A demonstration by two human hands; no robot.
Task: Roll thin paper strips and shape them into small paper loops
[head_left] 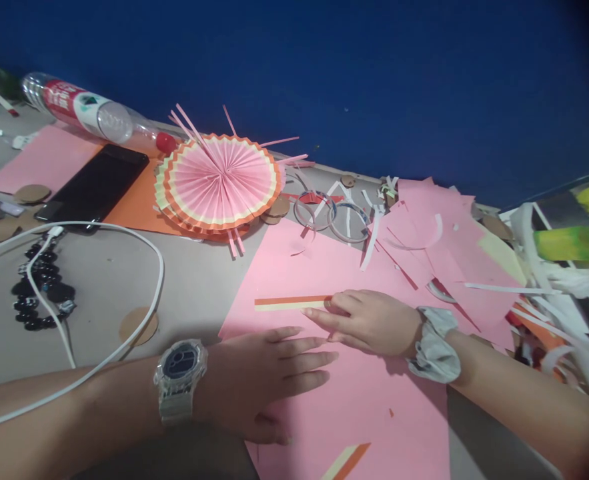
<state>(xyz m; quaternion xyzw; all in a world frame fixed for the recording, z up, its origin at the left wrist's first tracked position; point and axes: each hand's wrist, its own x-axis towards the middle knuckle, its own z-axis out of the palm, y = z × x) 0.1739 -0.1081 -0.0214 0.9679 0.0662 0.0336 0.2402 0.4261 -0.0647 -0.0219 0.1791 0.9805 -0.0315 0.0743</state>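
Observation:
My left hand (269,377), with a clear-cased watch (180,367) on the wrist, lies palm down with fingers stretched over a large pink paper sheet (399,407). My right hand (369,323), a pale scrunchie (435,343) round its wrist, rests on the same sheet. Its index finger reaches out and touches the right end of an orange and cream paper strip (289,303), whose far end is covered by the hand. Fingertips of both hands lie close together. A second orange and cream strip (347,461) is at the sheet's near edge.
A round pleated paper fan (224,183) stands behind the sheet, near a plastic bottle (89,112) and a black phone (94,188). A white cable (161,267) loops across the left, by a black bead bracelet (39,287). Tape rings (350,222) and paper scraps (439,233) crowd the right.

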